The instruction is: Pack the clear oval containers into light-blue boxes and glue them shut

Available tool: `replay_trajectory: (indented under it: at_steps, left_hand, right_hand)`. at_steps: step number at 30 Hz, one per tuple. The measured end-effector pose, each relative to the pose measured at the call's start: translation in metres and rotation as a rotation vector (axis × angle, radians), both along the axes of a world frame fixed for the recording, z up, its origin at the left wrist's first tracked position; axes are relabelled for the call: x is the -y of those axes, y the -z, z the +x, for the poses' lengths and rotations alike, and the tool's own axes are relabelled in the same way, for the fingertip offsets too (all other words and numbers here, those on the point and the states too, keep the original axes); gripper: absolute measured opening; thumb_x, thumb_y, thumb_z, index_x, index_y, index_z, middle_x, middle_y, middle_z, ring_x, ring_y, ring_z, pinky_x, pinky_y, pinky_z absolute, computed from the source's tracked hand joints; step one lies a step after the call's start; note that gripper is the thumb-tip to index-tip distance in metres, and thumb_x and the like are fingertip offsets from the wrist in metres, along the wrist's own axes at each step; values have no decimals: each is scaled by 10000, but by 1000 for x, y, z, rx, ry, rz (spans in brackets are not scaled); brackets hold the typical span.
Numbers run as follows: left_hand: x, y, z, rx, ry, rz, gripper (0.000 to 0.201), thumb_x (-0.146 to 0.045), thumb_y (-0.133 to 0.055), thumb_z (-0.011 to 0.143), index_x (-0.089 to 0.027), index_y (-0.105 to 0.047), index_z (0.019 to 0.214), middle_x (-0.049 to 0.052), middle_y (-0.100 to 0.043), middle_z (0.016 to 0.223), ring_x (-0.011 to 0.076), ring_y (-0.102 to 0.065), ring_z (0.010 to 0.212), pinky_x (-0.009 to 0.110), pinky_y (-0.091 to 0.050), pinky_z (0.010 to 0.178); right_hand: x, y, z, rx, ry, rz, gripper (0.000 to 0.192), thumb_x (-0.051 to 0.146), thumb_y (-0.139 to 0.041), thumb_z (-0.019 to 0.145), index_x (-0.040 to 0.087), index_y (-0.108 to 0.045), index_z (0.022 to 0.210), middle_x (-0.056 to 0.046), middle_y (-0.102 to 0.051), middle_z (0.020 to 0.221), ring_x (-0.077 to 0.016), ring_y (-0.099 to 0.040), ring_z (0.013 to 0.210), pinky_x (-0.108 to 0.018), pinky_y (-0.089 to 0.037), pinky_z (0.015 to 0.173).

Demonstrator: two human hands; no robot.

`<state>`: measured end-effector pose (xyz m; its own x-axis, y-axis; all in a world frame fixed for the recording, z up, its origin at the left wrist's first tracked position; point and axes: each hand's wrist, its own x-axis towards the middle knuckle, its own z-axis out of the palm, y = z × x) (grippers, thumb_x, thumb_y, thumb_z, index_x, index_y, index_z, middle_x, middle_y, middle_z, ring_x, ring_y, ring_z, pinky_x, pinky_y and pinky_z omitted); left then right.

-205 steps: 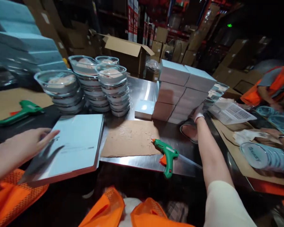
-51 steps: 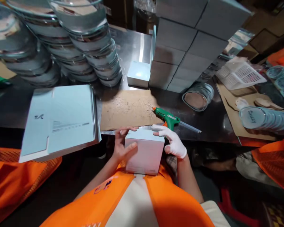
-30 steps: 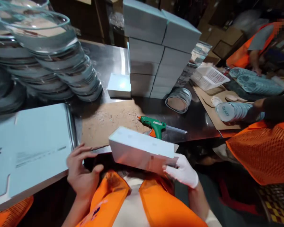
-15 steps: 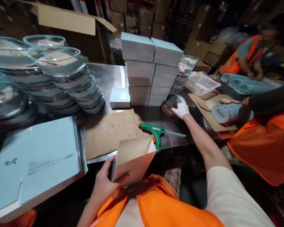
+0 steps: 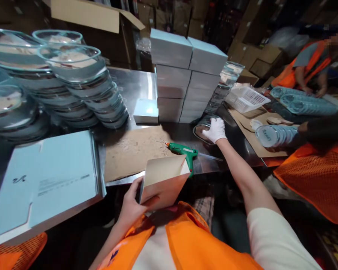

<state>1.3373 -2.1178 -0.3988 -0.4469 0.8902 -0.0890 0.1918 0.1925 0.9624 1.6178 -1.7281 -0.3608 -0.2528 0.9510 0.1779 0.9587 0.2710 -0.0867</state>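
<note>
My left hand point(image 5: 133, 200) is bare and closed on the side of an open box point(image 5: 160, 191), held near my body at the table's edge. The box's open top faces up, and it looks pale inside. My right hand point(image 5: 216, 130), in a white glove, is out at the right, with its fingers and thumb gripping a round glass bowl point(image 5: 198, 132) low on the dark tabletop. Part of the bowl is hidden by the glove. Between my hands lies a green glue gun point(image 5: 183, 150), with a clear glue stick point(image 5: 211, 156) poking out of its back.
A worn cardboard sheet point(image 5: 135, 150) lies in front of me. Stacked white boxes point(image 5: 171, 82) stand behind it. Tall stacks of glass bowls point(image 5: 81, 78) and flattened blue-white cartons point(image 5: 56, 172) fill the left. A white basket point(image 5: 246, 98) and co-workers in orange vests point(image 5: 304, 183) are at right.
My view has shifted slightly, so the surroundings sit a little differently. My right hand stays at the glass bowl, its fingers further over it. My left hand keeps holding the box.
</note>
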Motion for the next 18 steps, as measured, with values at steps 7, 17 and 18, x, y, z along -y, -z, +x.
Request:
replay_trajectory:
  at_steps: [7, 17, 18]
  left_hand:
    - [9, 27, -17, 113, -35, 125, 906, -551, -989, 508, -214, -716, 1304, 139, -782, 1298, 428, -732, 1218, 520, -602, 1056]
    - [-14, 8, -12, 27, 93, 145, 1158, -966, -875, 368, -185, -786, 1218, 149, -803, 1187, 418, -750, 1104, 474, -596, 995]
    - [-17, 6, -9, 23, 114, 159, 1191, -988, -862, 348, -184, -781, 1223, 148, -803, 1175, 409, -753, 1084, 462, -598, 978]
  right_hand:
    - [50, -2, 9, -244, 29, 29, 853, 527, -837, 813, 101, -573, 1503, -247, -616, 1460, -409, -618, 1350, -510, -514, 1166]
    - [128, -59, -23, -1433, -83, -196, 834, 761, -319, 1017, 172, -543, 1564, -155, -676, 1476, -324, -645, 1417, -546, -571, 1171]
    - [139, -64, -29, -1429, -135, -326, 817, 761, -309, 1040, 178, -595, 1535, -138, -712, 1438, -318, -651, 1419, -530, -581, 1167]
